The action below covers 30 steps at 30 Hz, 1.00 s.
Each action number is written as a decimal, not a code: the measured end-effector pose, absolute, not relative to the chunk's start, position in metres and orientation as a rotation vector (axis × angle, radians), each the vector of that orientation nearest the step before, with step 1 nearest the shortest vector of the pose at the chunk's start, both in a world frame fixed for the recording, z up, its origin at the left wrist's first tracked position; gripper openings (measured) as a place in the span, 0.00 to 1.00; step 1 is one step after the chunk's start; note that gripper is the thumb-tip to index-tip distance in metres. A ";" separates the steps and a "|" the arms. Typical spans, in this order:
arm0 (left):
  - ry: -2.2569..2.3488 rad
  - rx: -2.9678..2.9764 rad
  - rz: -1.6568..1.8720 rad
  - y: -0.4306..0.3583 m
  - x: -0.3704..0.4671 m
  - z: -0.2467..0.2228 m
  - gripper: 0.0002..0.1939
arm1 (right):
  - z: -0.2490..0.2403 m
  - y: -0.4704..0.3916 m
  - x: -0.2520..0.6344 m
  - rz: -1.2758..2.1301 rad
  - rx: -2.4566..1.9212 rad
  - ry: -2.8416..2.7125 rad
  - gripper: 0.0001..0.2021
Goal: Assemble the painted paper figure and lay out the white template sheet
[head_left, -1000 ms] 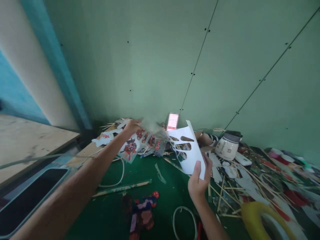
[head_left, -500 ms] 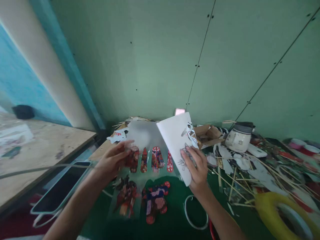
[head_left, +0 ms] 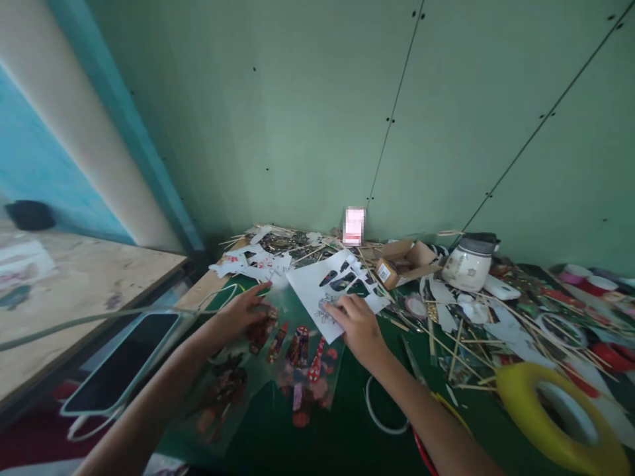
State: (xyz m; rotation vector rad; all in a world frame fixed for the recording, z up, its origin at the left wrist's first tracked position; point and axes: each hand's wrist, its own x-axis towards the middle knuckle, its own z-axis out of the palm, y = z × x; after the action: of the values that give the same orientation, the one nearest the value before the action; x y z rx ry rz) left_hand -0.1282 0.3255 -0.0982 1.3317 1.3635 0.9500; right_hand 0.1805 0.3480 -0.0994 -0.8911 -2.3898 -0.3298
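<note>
Thin paper, loose film and a crowded worktop

The right hand (head_left: 358, 322) has its fingers over the lower right part of the paper (head_left: 310, 284), one fingertip on the line drawing; with the thumb hidden, I cannot tell whether it pinches or only presses. The left hand (head_left: 247, 311) has its fingers loosely parted at the upper left of the clear film (head_left: 331, 369), index finger reaching out; whether it grips the film is unclear. The film, bearing red patterned pieces (head_left: 299, 344), lies between the hands above the worktop (head_left: 268, 439), partly over a pink and red shape (head_left: 300, 416).

The paper's narrow strips between its cut openings look weak: a sharp pull could tear them, or they could catch on the sticks (head_left: 459, 350). The film looks slippery, so a light hold could let it slide. Scissors (head_left: 411, 357) lie just beside the right forearm, where a careless sweep could knock them.
</note>
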 end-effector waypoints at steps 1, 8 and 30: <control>1.428 1.424 0.925 0.324 -0.128 -0.102 0.46 | -0.103 0.346 0.177 -0.277 -0.942 -2.456 0.20; 1.842 2.354 0.779 0.287 -0.114 -0.095 0.24 | -0.108 0.335 0.176 0.388 -1.165 -2.602 0.35; 1.680 2.526 0.706 0.295 -0.072 -0.157 0.27 | -0.103 0.337 0.185 0.224 -1.233 -2.638 0.13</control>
State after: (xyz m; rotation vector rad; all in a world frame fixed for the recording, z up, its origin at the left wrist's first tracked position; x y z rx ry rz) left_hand -0.0718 0.2954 -0.1570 2.5263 1.6800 0.7059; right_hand 0.1853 0.3368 -0.1027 -1.2330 -2.6383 0.2243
